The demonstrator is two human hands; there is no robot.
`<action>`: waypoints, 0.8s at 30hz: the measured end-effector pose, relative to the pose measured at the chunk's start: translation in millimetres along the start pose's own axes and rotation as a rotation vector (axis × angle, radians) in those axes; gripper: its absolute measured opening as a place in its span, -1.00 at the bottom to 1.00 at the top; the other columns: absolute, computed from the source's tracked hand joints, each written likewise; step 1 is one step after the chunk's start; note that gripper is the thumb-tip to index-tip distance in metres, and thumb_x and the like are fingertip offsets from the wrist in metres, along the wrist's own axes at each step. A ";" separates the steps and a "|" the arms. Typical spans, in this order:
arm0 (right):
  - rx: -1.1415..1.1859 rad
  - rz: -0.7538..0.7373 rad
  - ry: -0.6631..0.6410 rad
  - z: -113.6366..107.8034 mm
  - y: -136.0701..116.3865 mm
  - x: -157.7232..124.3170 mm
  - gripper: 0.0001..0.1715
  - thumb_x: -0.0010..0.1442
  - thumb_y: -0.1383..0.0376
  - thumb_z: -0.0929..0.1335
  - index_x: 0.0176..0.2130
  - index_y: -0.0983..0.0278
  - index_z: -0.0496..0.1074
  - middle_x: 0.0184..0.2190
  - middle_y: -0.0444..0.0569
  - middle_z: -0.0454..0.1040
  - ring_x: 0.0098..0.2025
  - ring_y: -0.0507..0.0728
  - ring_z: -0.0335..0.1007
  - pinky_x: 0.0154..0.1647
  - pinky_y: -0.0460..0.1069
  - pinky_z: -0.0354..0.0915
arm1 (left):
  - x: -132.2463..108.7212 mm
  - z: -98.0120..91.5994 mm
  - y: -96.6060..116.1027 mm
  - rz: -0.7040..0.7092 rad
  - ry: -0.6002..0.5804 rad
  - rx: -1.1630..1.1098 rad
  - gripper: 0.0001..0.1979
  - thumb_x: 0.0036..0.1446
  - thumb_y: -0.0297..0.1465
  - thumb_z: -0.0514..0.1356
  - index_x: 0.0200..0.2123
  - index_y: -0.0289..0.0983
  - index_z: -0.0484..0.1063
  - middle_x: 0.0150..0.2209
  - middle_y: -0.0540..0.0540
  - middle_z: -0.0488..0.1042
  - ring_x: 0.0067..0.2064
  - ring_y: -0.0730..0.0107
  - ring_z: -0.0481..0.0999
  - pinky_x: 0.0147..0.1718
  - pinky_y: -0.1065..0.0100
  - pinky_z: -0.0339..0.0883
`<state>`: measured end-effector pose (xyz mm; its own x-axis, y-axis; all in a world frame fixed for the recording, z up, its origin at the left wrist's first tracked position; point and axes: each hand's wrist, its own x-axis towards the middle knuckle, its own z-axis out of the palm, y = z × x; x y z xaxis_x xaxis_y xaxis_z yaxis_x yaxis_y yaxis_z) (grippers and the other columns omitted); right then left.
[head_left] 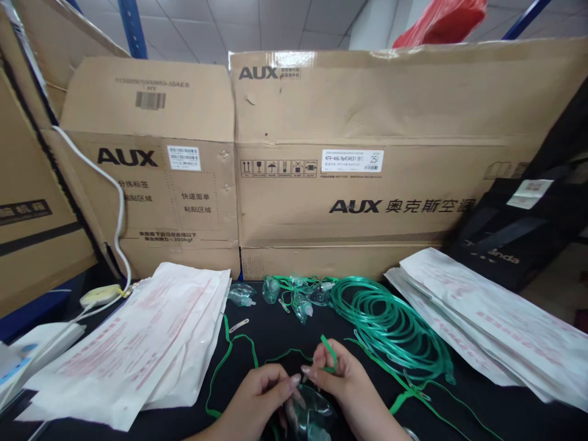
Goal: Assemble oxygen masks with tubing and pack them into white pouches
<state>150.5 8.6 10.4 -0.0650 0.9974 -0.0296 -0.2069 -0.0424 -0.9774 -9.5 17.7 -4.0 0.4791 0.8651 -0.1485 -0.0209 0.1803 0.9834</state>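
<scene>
To the left on the black bench (278,334), a stack of white, red-printed paper packets (133,343) lay near a slack, thin green band (226,327). My left hand (261,392), thumb and finger closed, seemed to pinch the top edge of the clear, green-tinted plastic mask (315,413), low before me. My right hand (343,375), tightly curled, held a flat green fabric strap (329,352). I judged this needed a steady rim and an untwisted strap. Farther right lay coiled, translucent green tubing (390,318).
</scene>
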 end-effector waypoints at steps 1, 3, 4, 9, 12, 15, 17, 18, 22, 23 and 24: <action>-0.062 -0.056 0.028 0.3 -0.9 -0.5 -0.67 -0.16 0.24 0.47 -0.50 0.27 0.26 -0.60 -0.25 0.25 -0.53 -0.03 0.14 -0.43 -0.11 0.15 | 0.1 0.2 -1.0 -0.016 0.004 -0.013 -0.58 -0.09 -0.04 0.16 -0.58 -0.32 0.32 -0.68 0.05 0.34 -0.65 0.51 0.30 -0.64 0.44 0.17; -0.193 -0.164 0.061 1.1 -2.3 -3.0 -0.71 -0.11 0.25 0.45 -0.49 0.26 0.25 -0.55 -0.22 0.27 -0.46 0.00 0.20 -0.38 -0.10 0.18 | 0.3 0.4 -2.9 -0.042 0.012 -0.036 -0.59 -0.11 -0.05 0.17 -0.59 -0.32 0.31 -0.70 0.03 0.36 -0.68 0.52 0.30 -0.69 0.46 0.16; -0.253 -0.203 0.062 1.4 -2.4 -4.9 -0.74 -0.08 0.26 0.43 -0.48 0.25 0.26 -0.52 -0.20 0.28 -0.43 0.02 0.23 -0.36 -0.09 0.20 | 0.3 0.3 -3.7 -0.054 0.015 -0.046 -0.59 -0.13 -0.05 0.18 -0.60 -0.32 0.31 -0.70 0.03 0.37 -0.69 0.52 0.31 -0.72 0.48 0.15; -0.541 -0.327 0.009 2.3 -1.8 -14.6 -0.87 0.03 0.31 0.36 -0.42 0.23 0.28 -0.49 -0.18 0.29 -0.41 0.03 0.27 -0.37 -0.10 0.22 | 1.0 -0.9 -3.4 -0.108 0.042 -0.081 -0.66 -0.16 -0.14 0.20 -0.64 -0.31 0.29 -0.75 0.02 0.39 -0.75 0.52 0.34 -0.85 0.56 0.02; -0.654 -0.420 -0.020 3.0 -3.7 -18.2 -0.90 0.06 0.36 0.33 -0.42 0.23 0.27 -0.48 -0.16 0.28 -0.41 0.03 0.27 -0.38 -0.11 0.22 | 1.5 -0.5 -0.5 -0.128 0.057 -0.097 -0.71 -0.14 -0.21 0.19 -0.66 -0.30 0.28 -0.78 0.02 0.40 -0.78 0.52 0.34 -0.90 0.60 -0.03; -0.720 -0.503 -0.041 3.1 -5.0 -19.5 -0.90 0.09 0.40 0.29 -0.42 0.23 0.26 -0.48 -0.16 0.27 -0.41 0.02 0.27 -0.40 -0.12 0.21 | 1.7 0.0 1.3 -0.132 0.057 -0.112 -0.73 -0.13 -0.25 0.19 -0.67 -0.31 0.29 -0.79 0.01 0.41 -0.79 0.53 0.33 -0.92 0.61 -0.01; -0.758 -0.564 -0.066 2.4 -4.3 -18.8 -0.89 0.11 0.43 0.26 -0.41 0.23 0.26 -0.47 -0.14 0.27 -0.41 0.02 0.26 -0.41 -0.12 0.21 | 1.7 -0.3 1.2 -0.128 0.053 -0.122 -0.73 -0.13 -0.25 0.20 -0.67 -0.31 0.29 -0.78 0.00 0.42 -0.79 0.54 0.34 -0.92 0.62 0.00; -0.772 -0.593 -0.081 1.9 -3.8 -18.2 -0.88 0.11 0.45 0.25 -0.39 0.23 0.26 -0.47 -0.13 0.28 -0.40 0.02 0.26 -0.41 -0.12 0.22 | 1.7 -0.7 0.7 -0.127 0.050 -0.128 -0.73 -0.13 -0.25 0.20 -0.66 -0.31 0.29 -0.79 0.00 0.42 -0.79 0.54 0.34 -0.92 0.62 0.00; -0.819 -0.662 -0.112 1.2 -6.1 -17.5 -0.84 0.10 0.50 0.21 -0.36 0.24 0.24 -0.45 -0.10 0.28 -0.39 0.03 0.26 -0.41 -0.11 0.23 | 2.5 -1.6 -1.8 -0.118 0.031 -0.148 -0.71 -0.14 -0.22 0.23 -0.66 -0.32 0.31 -0.79 0.00 0.42 -0.79 0.54 0.33 -0.91 0.61 0.05; -0.836 -0.679 -0.123 1.3 -8.4 -18.4 -0.82 0.09 0.51 0.20 -0.36 0.24 0.24 -0.45 -0.10 0.29 -0.39 0.03 0.26 -0.40 -0.10 0.24 | 2.6 -1.5 -2.2 -0.114 0.024 -0.154 -0.70 -0.15 -0.21 0.23 -0.66 -0.32 0.31 -0.78 0.00 0.42 -0.79 0.53 0.34 -0.91 0.60 0.07; -0.862 -0.695 -0.139 1.3 -11.3 -19.8 -0.80 0.09 0.52 0.19 -0.36 0.24 0.24 -0.45 -0.09 0.29 -0.39 0.04 0.25 -0.39 -0.09 0.24 | 2.7 -1.5 -2.6 -0.109 0.014 -0.160 -0.69 -0.16 -0.20 0.24 -0.66 -0.33 0.31 -0.78 0.00 0.42 -0.78 0.53 0.35 -0.90 0.59 0.08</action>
<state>152.9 -10.7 22.3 -0.3185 0.7711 0.5513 0.5024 0.6305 -0.5917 -9.4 20.2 -7.1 0.4739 0.8425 -0.2561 -0.1088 0.3447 0.9324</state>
